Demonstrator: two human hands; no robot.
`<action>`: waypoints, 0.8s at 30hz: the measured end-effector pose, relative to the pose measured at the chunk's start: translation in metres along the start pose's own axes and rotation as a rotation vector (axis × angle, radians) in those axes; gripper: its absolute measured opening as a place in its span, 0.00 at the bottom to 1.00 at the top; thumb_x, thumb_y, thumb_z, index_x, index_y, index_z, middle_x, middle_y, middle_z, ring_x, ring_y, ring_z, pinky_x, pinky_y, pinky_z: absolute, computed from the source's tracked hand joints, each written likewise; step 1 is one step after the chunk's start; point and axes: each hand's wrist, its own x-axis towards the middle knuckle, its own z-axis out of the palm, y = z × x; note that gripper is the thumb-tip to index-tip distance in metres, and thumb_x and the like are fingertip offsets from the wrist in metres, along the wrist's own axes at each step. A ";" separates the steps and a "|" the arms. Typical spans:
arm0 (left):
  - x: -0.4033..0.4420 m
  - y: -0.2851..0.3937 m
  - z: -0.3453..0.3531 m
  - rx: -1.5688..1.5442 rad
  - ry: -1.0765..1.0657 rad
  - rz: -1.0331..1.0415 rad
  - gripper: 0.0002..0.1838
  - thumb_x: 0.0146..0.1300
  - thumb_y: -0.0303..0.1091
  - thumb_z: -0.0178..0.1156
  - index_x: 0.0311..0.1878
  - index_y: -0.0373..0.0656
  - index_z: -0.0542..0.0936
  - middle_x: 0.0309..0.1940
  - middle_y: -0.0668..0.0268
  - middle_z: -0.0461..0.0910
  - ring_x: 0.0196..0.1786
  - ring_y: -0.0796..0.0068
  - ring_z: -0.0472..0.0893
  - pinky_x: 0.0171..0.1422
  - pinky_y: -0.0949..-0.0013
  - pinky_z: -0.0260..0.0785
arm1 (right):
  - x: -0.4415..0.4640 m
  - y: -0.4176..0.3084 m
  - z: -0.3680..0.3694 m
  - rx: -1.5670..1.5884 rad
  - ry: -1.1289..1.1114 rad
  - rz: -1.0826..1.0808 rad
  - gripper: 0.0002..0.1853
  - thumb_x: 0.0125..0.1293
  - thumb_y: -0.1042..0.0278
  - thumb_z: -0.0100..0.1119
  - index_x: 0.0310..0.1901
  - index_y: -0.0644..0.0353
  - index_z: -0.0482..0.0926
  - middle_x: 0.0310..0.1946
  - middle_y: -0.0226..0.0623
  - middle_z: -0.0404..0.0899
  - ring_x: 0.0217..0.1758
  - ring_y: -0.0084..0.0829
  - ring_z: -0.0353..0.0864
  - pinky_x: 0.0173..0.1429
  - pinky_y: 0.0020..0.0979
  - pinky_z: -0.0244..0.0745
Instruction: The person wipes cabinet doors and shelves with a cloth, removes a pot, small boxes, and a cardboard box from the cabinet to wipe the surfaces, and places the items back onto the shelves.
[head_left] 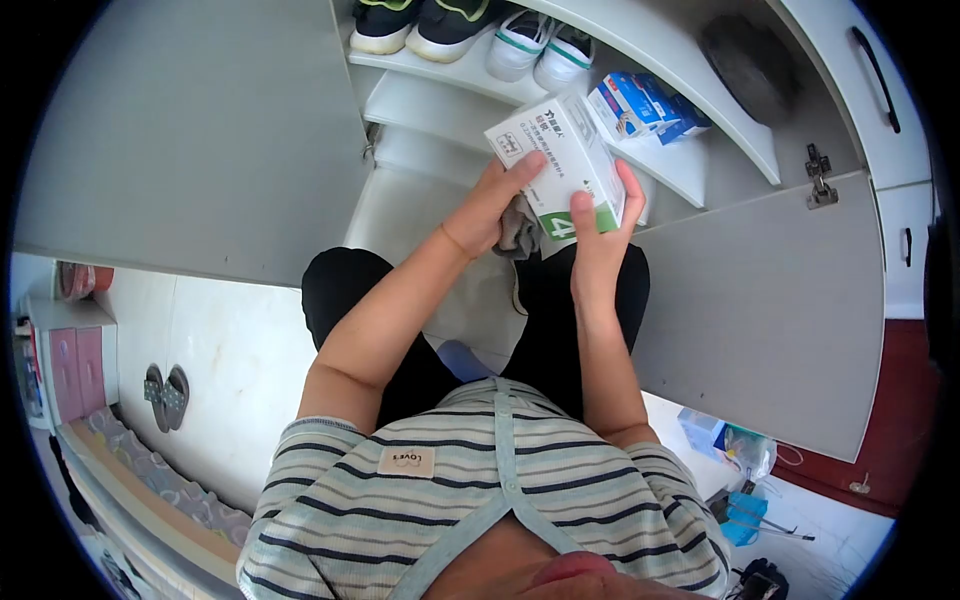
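The white box (pixel 565 160) is up in front of the shelves (pixel 425 110), left hand (pixel 488 207) gripping its left side, right hand (pixel 600 240) wrapped round its near right corner, far edge toward the blue box (pixel 630 108), with room between the swung-open left door (pixel 180 130) and right door (pixel 770 310).

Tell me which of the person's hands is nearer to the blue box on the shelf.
Right. The right hand holds the white carton just below the blue box; the left hand grips the carton's far side, farther off.
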 end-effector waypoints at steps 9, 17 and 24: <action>0.002 0.010 -0.013 -0.110 -0.073 -0.025 0.29 0.61 0.49 0.59 0.58 0.38 0.68 0.49 0.65 0.76 0.51 0.79 0.75 0.53 0.74 0.70 | 0.024 -0.011 -0.014 0.139 -0.124 0.112 0.47 0.62 0.25 0.27 0.67 0.64 0.55 0.67 0.46 0.56 0.70 0.40 0.54 0.72 0.40 0.47; 0.013 -0.008 -0.014 -0.023 0.055 -0.080 0.34 0.60 0.52 0.59 0.59 0.38 0.61 0.48 0.62 0.72 0.51 0.76 0.73 0.56 0.73 0.67 | 0.024 0.014 -0.018 0.371 -0.209 0.450 0.31 0.65 0.49 0.52 0.63 0.61 0.62 0.58 0.40 0.69 0.62 0.32 0.68 0.65 0.33 0.61; 0.015 -0.024 -0.005 0.191 0.350 0.133 0.31 0.62 0.50 0.57 0.58 0.37 0.61 0.47 0.61 0.71 0.50 0.74 0.73 0.55 0.74 0.67 | 0.017 0.014 -0.009 0.481 -0.021 0.387 0.27 0.68 0.52 0.49 0.60 0.65 0.66 0.54 0.40 0.73 0.58 0.33 0.72 0.62 0.33 0.65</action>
